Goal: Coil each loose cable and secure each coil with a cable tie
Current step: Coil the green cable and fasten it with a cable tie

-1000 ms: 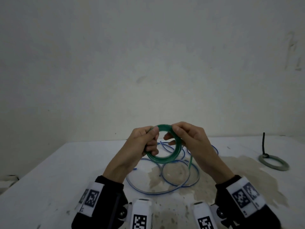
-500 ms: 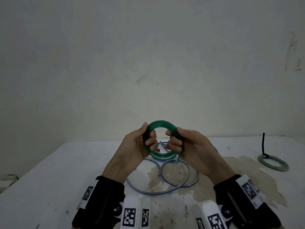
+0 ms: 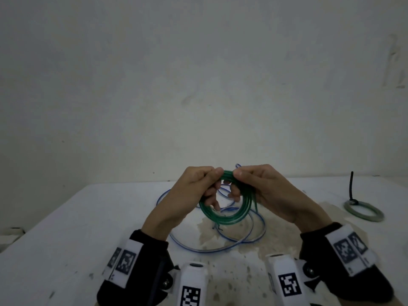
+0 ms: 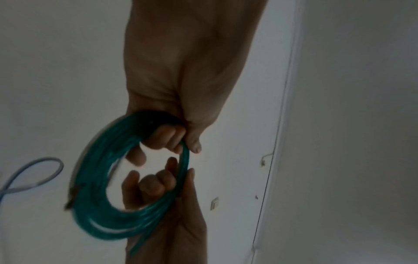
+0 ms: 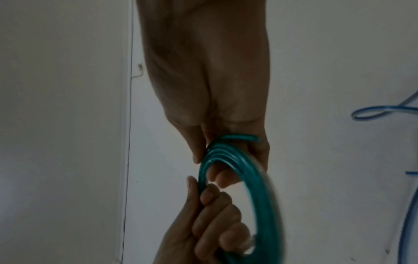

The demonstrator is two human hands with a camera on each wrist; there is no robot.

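A green cable (image 3: 225,218) is wound into a coil of several turns and hangs in the air above the table. My left hand (image 3: 209,176) pinches the coil's top from the left, and my right hand (image 3: 241,175) pinches it from the right, thumbs almost meeting. A short green end pokes down on the right side. In the left wrist view the green coil (image 4: 97,178) hangs from my left hand (image 4: 174,137). The right wrist view shows my right hand (image 5: 217,160) curled round the green coil (image 5: 260,196). A loose blue cable (image 3: 220,247) lies in wide loops on the table beneath.
A grey-green coil (image 3: 364,212) lies at the right on the white table (image 3: 88,228), bound by a black cable tie (image 3: 351,186) that sticks upward. A stained patch spreads under the blue cable. A plain wall stands close behind the table.
My hands have shifted from the coil's sides up to its top and come close together. The green coil now hangs lower and looks wider and looser.
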